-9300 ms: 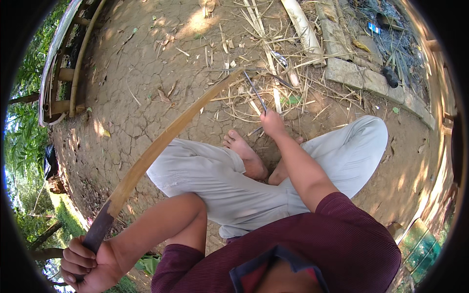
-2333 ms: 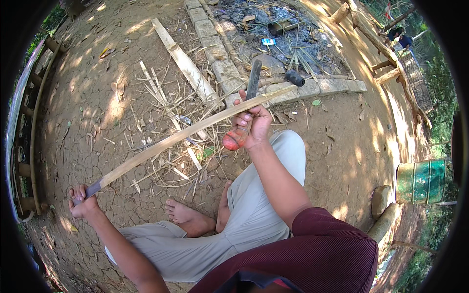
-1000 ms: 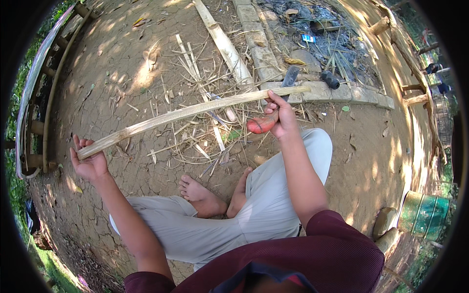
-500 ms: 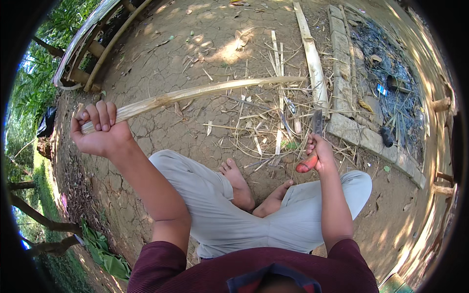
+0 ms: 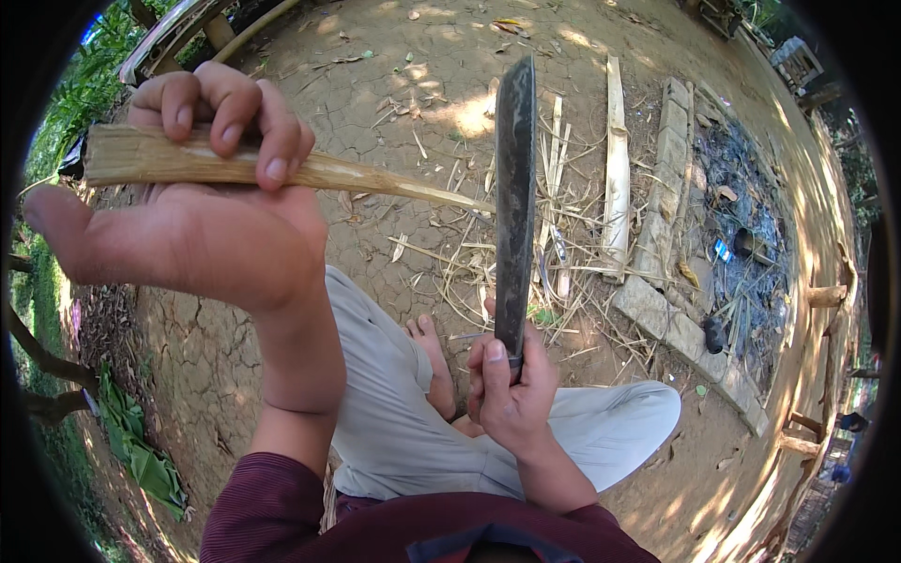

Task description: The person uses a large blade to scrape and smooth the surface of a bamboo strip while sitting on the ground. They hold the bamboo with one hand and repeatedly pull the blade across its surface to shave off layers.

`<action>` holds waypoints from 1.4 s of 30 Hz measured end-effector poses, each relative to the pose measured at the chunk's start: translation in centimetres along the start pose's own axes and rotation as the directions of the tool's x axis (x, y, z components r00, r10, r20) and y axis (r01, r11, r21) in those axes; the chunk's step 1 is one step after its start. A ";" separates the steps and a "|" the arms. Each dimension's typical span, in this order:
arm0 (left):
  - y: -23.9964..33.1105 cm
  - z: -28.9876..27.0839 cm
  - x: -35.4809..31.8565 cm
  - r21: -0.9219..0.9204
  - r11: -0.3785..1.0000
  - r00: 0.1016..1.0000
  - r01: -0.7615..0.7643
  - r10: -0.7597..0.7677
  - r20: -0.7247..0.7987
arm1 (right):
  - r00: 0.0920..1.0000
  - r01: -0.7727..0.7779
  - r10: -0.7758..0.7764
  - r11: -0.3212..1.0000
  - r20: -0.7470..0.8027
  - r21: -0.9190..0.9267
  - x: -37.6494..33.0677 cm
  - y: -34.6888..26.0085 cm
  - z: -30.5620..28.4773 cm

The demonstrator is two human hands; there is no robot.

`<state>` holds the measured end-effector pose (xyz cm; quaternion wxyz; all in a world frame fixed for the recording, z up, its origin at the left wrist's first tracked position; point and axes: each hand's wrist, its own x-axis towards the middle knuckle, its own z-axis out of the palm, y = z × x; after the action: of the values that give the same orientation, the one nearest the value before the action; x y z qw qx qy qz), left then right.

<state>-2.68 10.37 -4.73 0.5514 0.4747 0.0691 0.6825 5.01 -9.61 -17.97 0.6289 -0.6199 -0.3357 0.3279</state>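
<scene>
Your bamboo strip [image 5: 282, 174] runs nearly level across the upper left of the view. Its thick, split end sits at far left, and the thin end tapers toward the right & slightly down, reaching the blade near mid-frame. The long axis goes left-to-right, tilted a bit downward to the right.

Your left hand [image 5: 202, 216] is raised high and close to the camera, palm facing you, w/ the thumb stuck out to the left. Its fingers [image 5: 230, 108] curl over the top of the strip, clamping it against the palm near the thick end. The forearm drops straight down toward your maroon sleeve [image 5: 272, 511].

Your right hand [image 5: 507, 394] sits lower, over your lap, wrapped tight around the knife handle w/ the thumb up along it. The knife [image 5: 514, 197] stands almost upright, its dark blade pointing away from you toward the top of the view, and crosses the strip's thin tip at about a right angle. Can't tell if edge & strip actually touch.

You're seated on cracked dirt [image 5: 394, 84], legs in light trousers [image 5: 394, 422] folded, a bare foot [image 5: 434, 361] just left of the right hand. Bamboo scraps [image 5: 563, 235] and a flat slat [image 5: 617, 169] lie beyond the blade.
</scene>
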 end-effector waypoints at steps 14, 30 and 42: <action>-5.4 6.3 2.0 0.160 0.980 0.991 -0.121 0.110 0.072 | 0.968 0.222 -0.240 0.955 -0.072 -0.197 1.8 -3.2 -1.4; -5.8 9.0 1.7 0.309 0.946 0.969 -0.095 0.016 0.248 | 0.997 0.072 -0.072 0.981 0.007 -0.182 4.1 -1.8 -3.0; -6.2 8.8 1.6 0.283 0.957 0.970 -0.070 -0.001 0.243 | 0.973 0.181 -0.222 0.902 -0.062 -0.392 4.3 -3.5 -3.3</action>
<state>8.04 10.31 -2.88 0.4682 0.6304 0.0926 0.6122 10.09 -7.95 -14.42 0.5426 -0.7093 -0.4221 0.1557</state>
